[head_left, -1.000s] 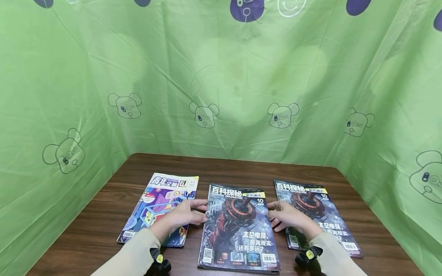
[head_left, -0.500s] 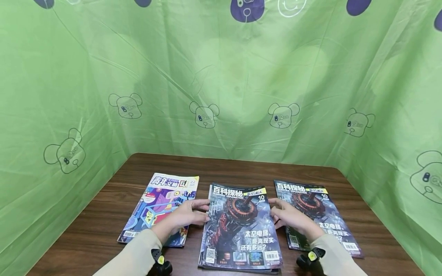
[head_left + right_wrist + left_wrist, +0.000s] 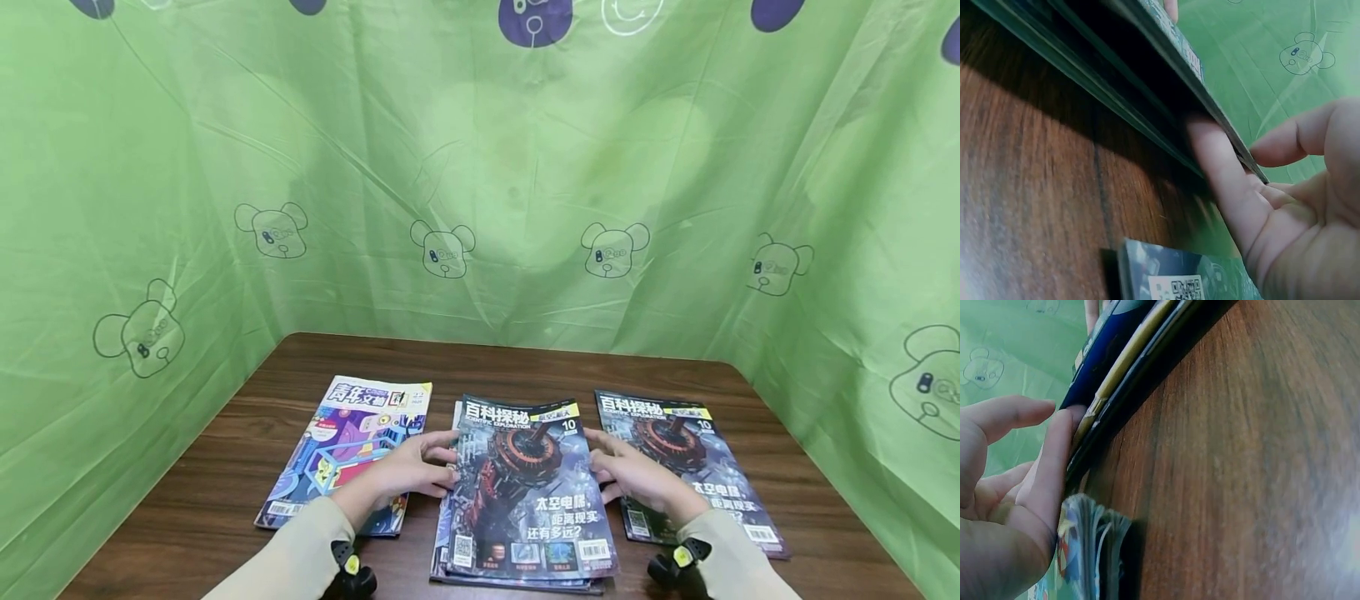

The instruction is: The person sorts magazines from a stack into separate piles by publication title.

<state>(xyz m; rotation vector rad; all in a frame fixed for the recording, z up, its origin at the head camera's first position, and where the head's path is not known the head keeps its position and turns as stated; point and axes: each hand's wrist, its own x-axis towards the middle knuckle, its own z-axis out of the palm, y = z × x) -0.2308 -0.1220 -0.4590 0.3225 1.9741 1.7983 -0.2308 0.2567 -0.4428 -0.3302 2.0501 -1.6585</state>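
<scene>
A dark magazine [image 3: 517, 508] with an orange ring on its cover lies uppermost at the table's centre front, tilted slightly over lower magazines [image 3: 441, 546]. The left hand [image 3: 405, 468] grips its left edge; the left wrist view has a finger of that hand [image 3: 1007, 494] tucked below the blue-edged upper magazine [image 3: 1107, 353]. At the right edge, the right hand [image 3: 641, 477] pinches the same magazine. In the right wrist view, this hand [image 3: 1304, 225] has fingers under the raised magazine [image 3: 1188, 69], thumb on the other side, with a gap above the lower magazines [image 3: 1088, 81].
A purple and white magazine [image 3: 360, 422] lies left on the brown table [image 3: 495, 365], partly behind the left arm. Another dark magazine [image 3: 667, 446] with the same orange ring lies right, partly behind the right hand. A green curtain [image 3: 525, 167] surrounds the table.
The upper magazine has shifted slightly right and away from the person, showing more of the magazines beneath at its left and lower edges. Both hands have moved slightly right with it.
</scene>
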